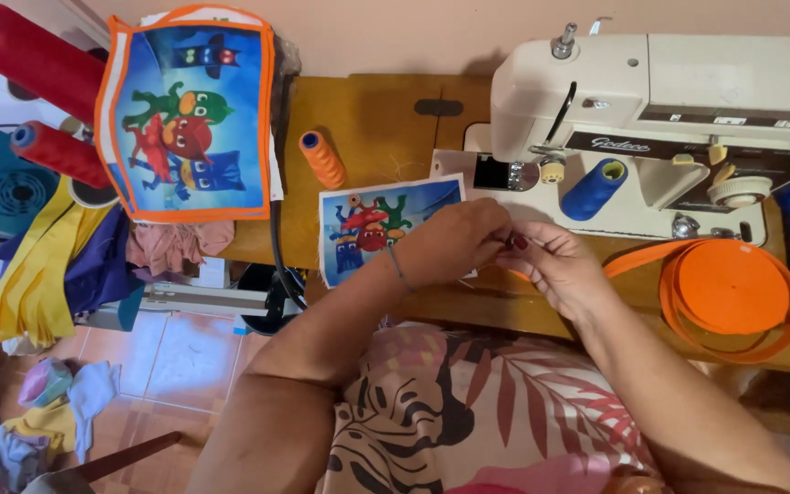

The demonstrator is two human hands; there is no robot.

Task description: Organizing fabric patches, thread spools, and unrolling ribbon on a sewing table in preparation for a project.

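Observation:
My left hand [454,240] and my right hand [555,265] meet in front of the white sewing machine [688,82], fingertips pinched together on the end of the orange binding tape [637,256]. That tape runs right to a flat orange roll [729,297]. Under my left hand lies a small printed fabric piece [372,224] with cartoon figures on blue. What sits between the fingertips is mostly hidden.
A blue thread spool [593,189] stands on the machine bed and an orange spool [323,159] on the wooden table [368,119]. A larger orange-edged cartoon panel [185,114] hangs at left, beside red thread cones [34,59]. Fabric scraps [57,393] lie on the tiled floor.

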